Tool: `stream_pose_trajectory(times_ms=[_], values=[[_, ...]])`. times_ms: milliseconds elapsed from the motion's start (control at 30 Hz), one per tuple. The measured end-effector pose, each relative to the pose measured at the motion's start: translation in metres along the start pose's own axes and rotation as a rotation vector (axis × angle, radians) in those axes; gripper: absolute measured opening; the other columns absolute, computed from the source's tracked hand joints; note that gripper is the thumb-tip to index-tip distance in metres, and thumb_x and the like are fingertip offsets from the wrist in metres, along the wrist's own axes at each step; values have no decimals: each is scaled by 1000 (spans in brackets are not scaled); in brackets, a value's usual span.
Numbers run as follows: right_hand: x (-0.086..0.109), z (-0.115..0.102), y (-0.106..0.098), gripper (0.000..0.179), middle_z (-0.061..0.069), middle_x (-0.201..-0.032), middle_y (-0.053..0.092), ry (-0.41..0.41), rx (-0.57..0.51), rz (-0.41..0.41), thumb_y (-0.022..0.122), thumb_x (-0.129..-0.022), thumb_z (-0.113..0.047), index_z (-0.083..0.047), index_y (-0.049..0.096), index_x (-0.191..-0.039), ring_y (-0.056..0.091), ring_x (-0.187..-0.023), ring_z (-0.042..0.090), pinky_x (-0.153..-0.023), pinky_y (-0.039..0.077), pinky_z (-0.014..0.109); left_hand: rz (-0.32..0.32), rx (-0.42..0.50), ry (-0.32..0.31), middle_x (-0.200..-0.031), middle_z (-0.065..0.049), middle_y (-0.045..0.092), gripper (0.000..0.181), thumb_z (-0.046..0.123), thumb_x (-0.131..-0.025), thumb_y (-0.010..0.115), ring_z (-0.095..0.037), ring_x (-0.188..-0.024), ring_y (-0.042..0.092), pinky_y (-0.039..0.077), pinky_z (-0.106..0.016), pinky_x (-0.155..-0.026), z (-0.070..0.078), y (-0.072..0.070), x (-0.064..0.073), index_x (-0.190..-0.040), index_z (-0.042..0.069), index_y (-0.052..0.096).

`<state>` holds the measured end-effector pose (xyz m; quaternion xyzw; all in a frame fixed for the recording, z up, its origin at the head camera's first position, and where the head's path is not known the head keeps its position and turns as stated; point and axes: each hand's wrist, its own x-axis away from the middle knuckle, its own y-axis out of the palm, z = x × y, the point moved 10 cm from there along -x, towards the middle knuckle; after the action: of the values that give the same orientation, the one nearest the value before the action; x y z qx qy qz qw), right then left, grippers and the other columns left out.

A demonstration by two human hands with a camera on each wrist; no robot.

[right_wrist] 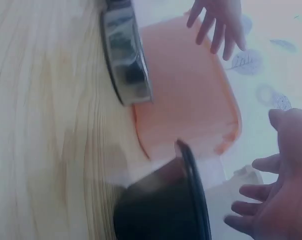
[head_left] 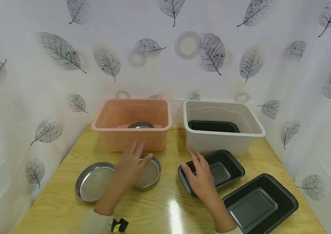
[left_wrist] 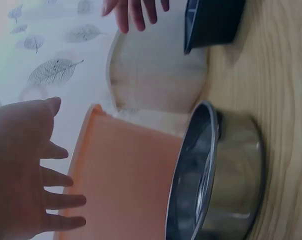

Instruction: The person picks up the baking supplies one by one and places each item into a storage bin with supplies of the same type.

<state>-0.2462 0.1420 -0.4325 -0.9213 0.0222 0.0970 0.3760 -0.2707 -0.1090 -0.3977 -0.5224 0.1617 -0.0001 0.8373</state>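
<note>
My left hand (head_left: 130, 169) hangs with spread fingers over a round metal cake pan (head_left: 151, 174), in front of the pink bin (head_left: 136, 141). In the left wrist view that hand (left_wrist: 21, 165) has nothing in its fingers, and the round pan (left_wrist: 231, 175) stands apart from it. My right hand (head_left: 201, 178) is held over a black rectangular loaf pan (head_left: 221, 170), fingers extended and holding nothing. The right wrist view shows the right hand (right_wrist: 281, 185) above the black pan (right_wrist: 163, 205). A second round pan (head_left: 95, 182) lies to the left.
Another black loaf pan (head_left: 259, 203) lies at the right front. A white bin (head_left: 215, 141) at the back right holds a black pan (head_left: 213, 126). Inside the pink bin is a round metal pan (head_left: 141, 124). Leaf-patterned curtains (head_left: 153, 74) surround the wooden table (head_left: 153, 211).
</note>
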Motion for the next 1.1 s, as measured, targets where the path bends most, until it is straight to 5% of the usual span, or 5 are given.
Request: stream_pose_trajectory(times_ms=[167, 433, 733, 1100], values=[[0, -10, 9, 55, 11, -158, 38, -6, -288, -22, 52, -105, -44, -18, 44, -153, 42, -142, 35, -110, 42, 58, 102, 30, -35, -159, -12, 41, 68, 60, -104, 38, -38, -139, 48, 54, -60, -91, -25, -26, -3, -156, 15, 40], [4, -21, 43, 50, 8, -146, 52, 68, -547, -135, 55, -104, -40, -17, 51, -148, 52, -134, 29, -109, 46, 50, 278, 66, -72, -151, -13, 51, 53, 41, -106, 48, -42, -134, 50, 48, -68, -93, -69, -68, -8, -150, 11, 49], [-1, -34, 80, 53, 10, -156, 44, 96, -626, -190, 57, -103, -39, -15, 50, -149, 39, -145, 37, -115, 36, 59, 307, 67, -163, -154, -14, 46, 53, 43, -105, 46, -49, -135, 42, 40, -77, -89, -115, -95, -20, -150, 15, 48], [-8, -32, 108, 56, 18, -157, 38, 120, -676, -136, 60, -102, -37, -9, 49, -149, 35, -145, 42, -120, 31, 57, 248, 219, -173, -157, -23, 38, 53, 34, -106, 46, -50, -143, 34, 29, -72, -111, -158, -103, -44, -152, 8, 45]])
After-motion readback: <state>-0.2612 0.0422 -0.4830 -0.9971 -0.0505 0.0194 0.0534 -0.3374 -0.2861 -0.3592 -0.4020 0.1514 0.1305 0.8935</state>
